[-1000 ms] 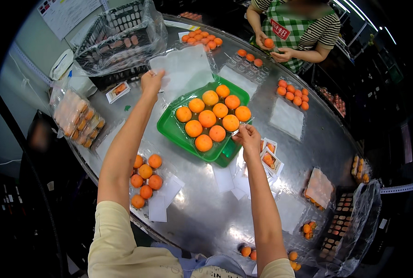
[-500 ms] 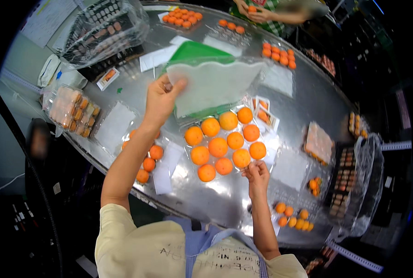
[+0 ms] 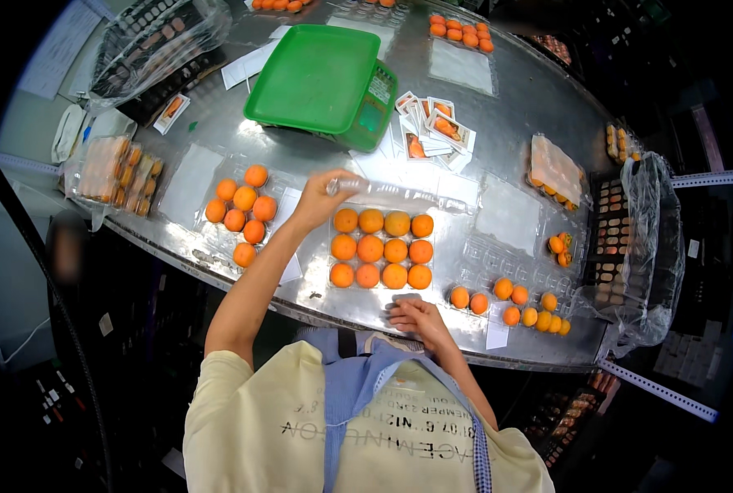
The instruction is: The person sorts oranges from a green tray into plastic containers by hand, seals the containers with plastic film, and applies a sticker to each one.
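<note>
A clear plastic clamshell pack [image 3: 434, 249] lies on the metal table in front of me, rows of round orange fruit [image 3: 370, 248] filling its cups. Its raised clear lid [image 3: 416, 197] stands up along the far side, seen almost edge-on. My left hand [image 3: 331, 193] is closed on the lid's left end, fingers and thumb pinching the plastic. Just off the pack's near edge, my right hand [image 3: 416, 318] has its fingers stretched out to the left, and it holds nothing.
A green scale [image 3: 321, 82] stands beyond the pack, beside scattered printed cards [image 3: 440, 131]. Left is a partly filled fruit tray [image 3: 240, 197]; right, another tray [image 3: 514, 300]. Stacked packs [image 3: 120, 177] sit at the far left. A plastic-wrapped crate [image 3: 617, 222] stands at the right edge.
The fruit pack has gone from tilted to square before me, lying on the table. My right hand has let go of its near corner. My left hand has lowered the lid, uncovering the scale.
</note>
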Demonstrator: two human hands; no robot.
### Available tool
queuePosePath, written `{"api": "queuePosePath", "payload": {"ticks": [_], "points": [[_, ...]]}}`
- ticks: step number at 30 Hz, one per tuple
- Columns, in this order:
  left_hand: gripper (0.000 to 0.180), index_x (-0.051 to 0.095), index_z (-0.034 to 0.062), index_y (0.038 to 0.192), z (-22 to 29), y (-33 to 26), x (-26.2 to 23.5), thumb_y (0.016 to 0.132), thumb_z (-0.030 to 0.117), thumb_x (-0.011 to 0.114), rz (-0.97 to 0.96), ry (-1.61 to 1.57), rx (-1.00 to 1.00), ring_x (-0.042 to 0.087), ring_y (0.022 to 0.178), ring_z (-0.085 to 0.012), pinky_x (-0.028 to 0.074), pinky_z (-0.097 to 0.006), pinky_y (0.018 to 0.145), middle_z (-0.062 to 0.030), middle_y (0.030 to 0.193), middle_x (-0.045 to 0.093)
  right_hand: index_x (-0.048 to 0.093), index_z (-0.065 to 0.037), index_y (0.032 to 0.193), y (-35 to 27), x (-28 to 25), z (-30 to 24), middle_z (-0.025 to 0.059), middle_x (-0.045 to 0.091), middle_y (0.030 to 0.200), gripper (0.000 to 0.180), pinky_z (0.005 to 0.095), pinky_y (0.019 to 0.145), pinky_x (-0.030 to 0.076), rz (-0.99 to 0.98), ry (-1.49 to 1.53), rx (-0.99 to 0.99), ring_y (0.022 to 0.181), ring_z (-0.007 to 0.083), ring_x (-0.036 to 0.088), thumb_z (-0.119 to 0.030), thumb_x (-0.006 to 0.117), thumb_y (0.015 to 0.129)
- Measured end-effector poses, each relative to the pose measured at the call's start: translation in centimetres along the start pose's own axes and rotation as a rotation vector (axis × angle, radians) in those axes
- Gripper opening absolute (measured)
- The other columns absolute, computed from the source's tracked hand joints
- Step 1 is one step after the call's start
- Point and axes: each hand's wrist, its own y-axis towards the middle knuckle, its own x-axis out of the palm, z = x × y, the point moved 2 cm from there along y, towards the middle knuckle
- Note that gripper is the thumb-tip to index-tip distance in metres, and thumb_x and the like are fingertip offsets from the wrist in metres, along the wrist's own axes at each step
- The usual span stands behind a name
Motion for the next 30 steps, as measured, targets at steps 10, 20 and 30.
{"api": "queuePosePath", "payload": {"ticks": [10,20,30], "points": [[0.045,0.061,0.0141,0.103,0.4,-9.8,1.1,0.063,-0.006,0.056,-0.155,0.714,0.39,0.045,0.11,-0.0284,0.038,-0.037,0.091,-0.0062,0.115,0.053,0.051,0.0,0.1,-1.4,-2.4,-4.5,0.0099,0.06,0.079,0.036,0.0229,0.05,0.049,0.108,0.211,-0.289,0.063,0.0146,0.059,-0.033,0.048,0.089],[0.036,0.056,0.0081,0.105,1.6,-15.5,2.9,0.071,-0.001,0.058,0.235,0.519,-0.022,0.053,0.091,-0.0219,0.045,-0.032,0.072,-0.0098,0.103,0.052,0.053,-0.001,0.089,0.6,-2.6,-2.4,0.0046,0.055,0.072,0.025,0.0215,0.048,0.049,0.231,0.012,-0.292,0.058,0.01,0.056,-0.024,0.061,0.082],[0.033,0.046,-0.003,0.109,-1.7,-18.5,8.4,0.088,0.022,0.052,0.185,-0.748,-0.912,0.061,0.09,-0.0251,0.053,-0.027,0.059,-0.0153,0.107,0.054,0.054,0.001,0.088,0.7,-2.4,-1.3,0.0055,0.055,0.071,0.028,0.0233,0.045,0.049,0.23,-0.082,-0.226,0.056,0.0116,0.056,-0.026,0.059,0.084]]}}
